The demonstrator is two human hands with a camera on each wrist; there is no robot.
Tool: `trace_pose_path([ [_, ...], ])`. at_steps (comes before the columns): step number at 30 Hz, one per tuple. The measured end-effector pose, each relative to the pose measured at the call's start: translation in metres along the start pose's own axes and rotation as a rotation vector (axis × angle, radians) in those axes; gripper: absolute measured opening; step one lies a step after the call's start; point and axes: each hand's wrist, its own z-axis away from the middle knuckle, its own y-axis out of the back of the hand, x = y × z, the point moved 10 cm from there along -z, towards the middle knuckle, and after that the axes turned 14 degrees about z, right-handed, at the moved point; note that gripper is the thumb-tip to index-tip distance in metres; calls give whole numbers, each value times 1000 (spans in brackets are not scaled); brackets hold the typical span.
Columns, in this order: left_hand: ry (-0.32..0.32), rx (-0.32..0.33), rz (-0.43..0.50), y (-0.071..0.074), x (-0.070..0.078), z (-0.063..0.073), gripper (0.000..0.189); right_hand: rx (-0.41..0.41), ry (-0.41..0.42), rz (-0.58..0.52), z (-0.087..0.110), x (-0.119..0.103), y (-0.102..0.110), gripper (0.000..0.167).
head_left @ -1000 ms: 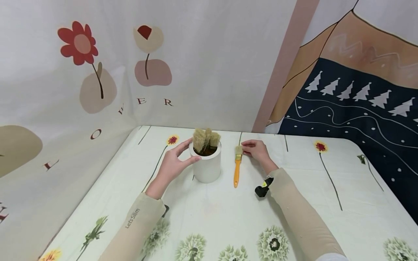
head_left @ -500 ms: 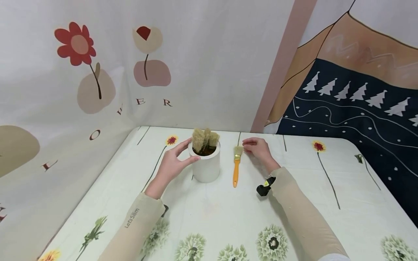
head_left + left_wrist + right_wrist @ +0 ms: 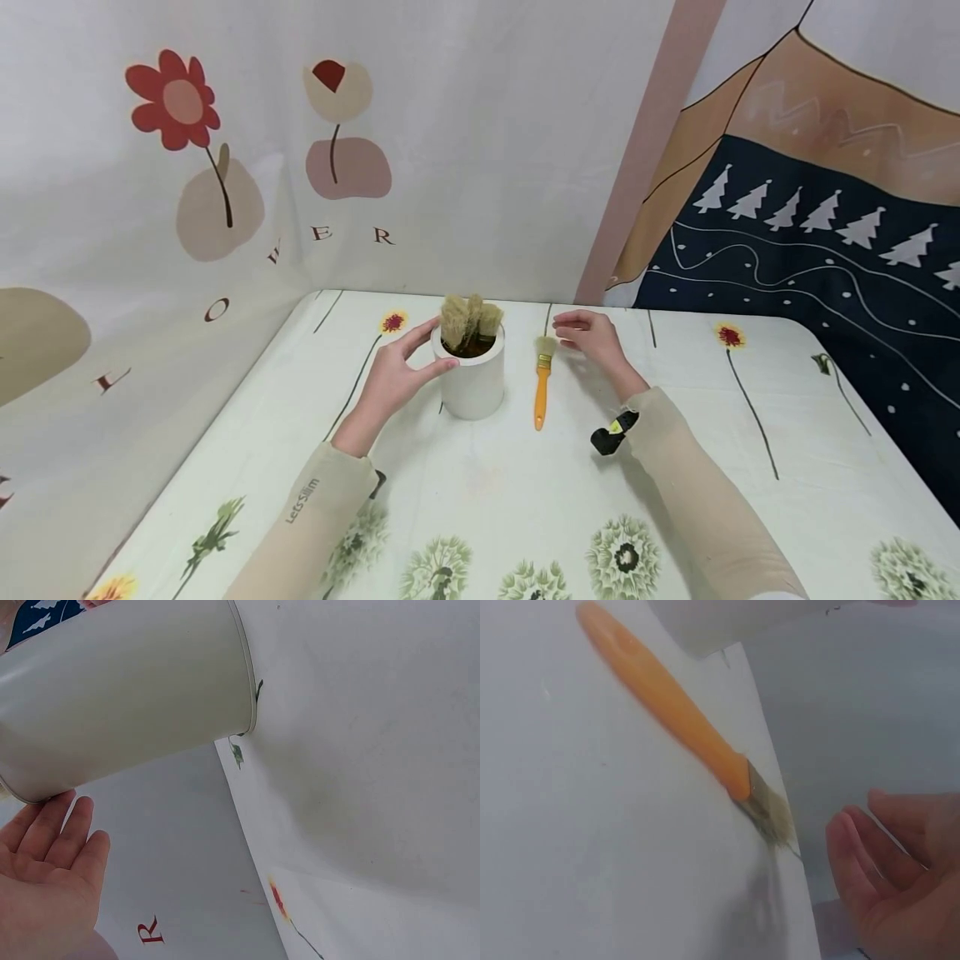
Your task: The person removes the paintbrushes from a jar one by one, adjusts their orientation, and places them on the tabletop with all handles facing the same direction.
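A white cylindrical holder [image 3: 472, 385] stands upright on the table, with several brushes [image 3: 471, 321] in it, beige bristles up. My left hand [image 3: 395, 375] holds it by the rim, thumb on the near side and fingers round the left; in the left wrist view the fingertips [image 3: 64, 802] meet its edge. To the right lies a paintbrush [image 3: 541, 398] with an orange handle and pale bristles pointing away from me. My right hand [image 3: 592, 337] hovers just beside the bristles, fingers loosely bent, holding nothing; a gap shows between them in the right wrist view.
The table [image 3: 480, 492] wears a white cloth printed with flowers. Its far edge runs close behind the holder and the paintbrush, against a hanging printed curtain [image 3: 487, 167]. A black wrist camera [image 3: 609, 437] sits at my right cuff.
My right hand has drawn slightly away from the paintbrush's bristles, up and to the right. The left hand, holder and paintbrush stay in place; the view shifts a little.
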Motion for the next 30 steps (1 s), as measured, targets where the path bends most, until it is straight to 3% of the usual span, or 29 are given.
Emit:
trace_pose_path([
  [30, -14, 7, 7, 1, 0, 1, 75, -44, 129, -39, 35, -54, -17, 32],
])
